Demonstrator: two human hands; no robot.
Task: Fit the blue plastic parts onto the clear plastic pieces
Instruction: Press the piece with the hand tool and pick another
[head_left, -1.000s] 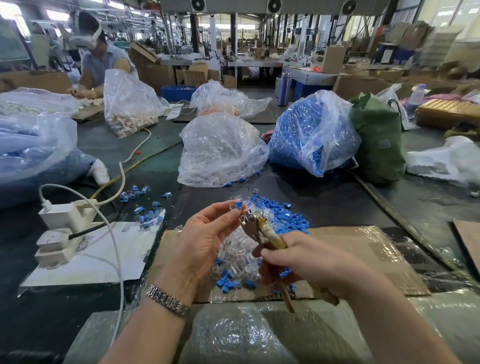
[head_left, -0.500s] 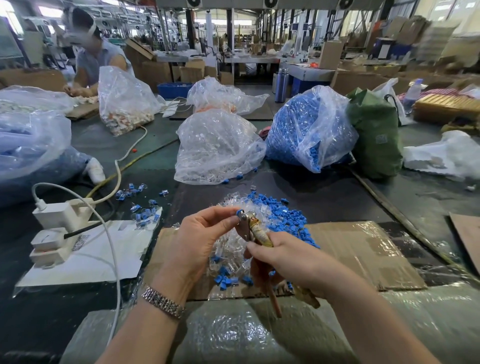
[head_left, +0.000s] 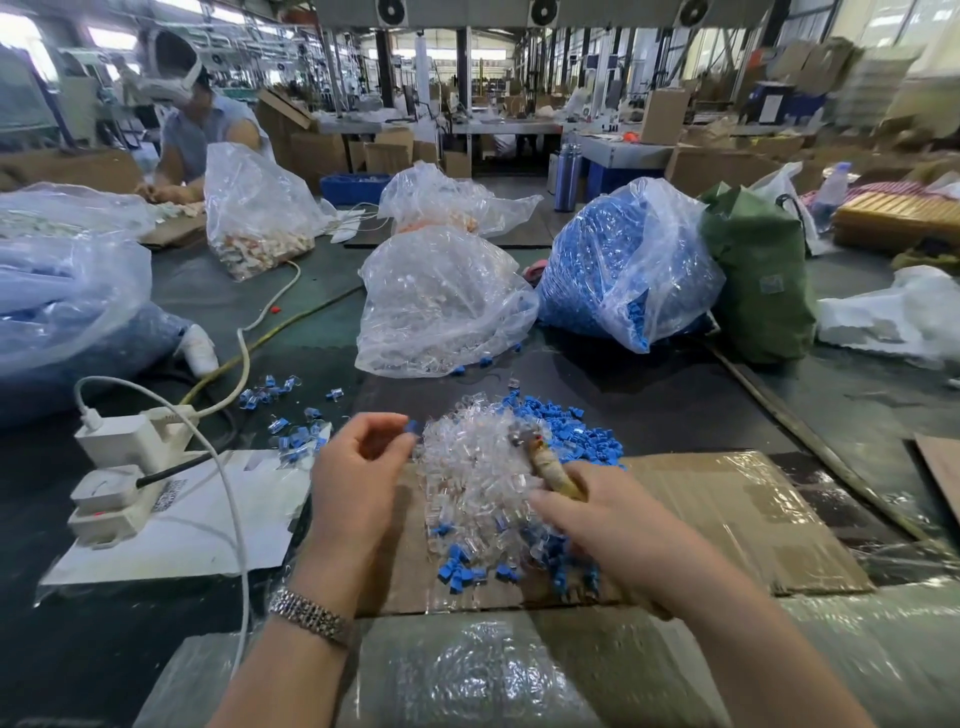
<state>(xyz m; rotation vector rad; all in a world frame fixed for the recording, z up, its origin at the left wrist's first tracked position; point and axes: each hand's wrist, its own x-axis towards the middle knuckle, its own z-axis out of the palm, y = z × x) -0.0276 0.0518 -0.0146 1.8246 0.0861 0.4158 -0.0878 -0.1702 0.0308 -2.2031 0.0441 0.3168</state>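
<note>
Left hand (head_left: 358, 467) pinches a blue part (head_left: 413, 427) betw. thumb and fingertips, now off to the left of the clear pieces (head_left: 475, 467); half a sec. earlier it was held up against the pliers (head_left: 545, 457) with a clear piece at the jaws. Whether a clear piece is fitted on the part can't be told, motion blur. Right hand (head_left: 613, 525) grips the pliers' taped handle, fingers wrapped round it, tool head lowered onto the clear heap; earlier it was raised to meet the left hand. Both hands have dropped and drawn apart.

Clear pieces lie heaped on the cardboard (head_left: 727, 514) at the table's near edge, with blue parts (head_left: 571, 426) piled along the heap's far right side and more scattered at its near side. A watch (head_left: 311, 618) circles the left wrist. Toward the table's left edge: a few finished pieces (head_left: 291, 415), white power strip (head_left: 124, 467) with cable, on a white sheet (head_left: 208, 530). Farther back, mid-table, a clear bag (head_left: 441, 301) of clear pieces stands beside a bag of blue parts (head_left: 628, 260), then a green bag (head_left: 758, 275). Across the table at the far left corner, another person (head_left: 202, 124) in a headset works behind more bags.
</note>
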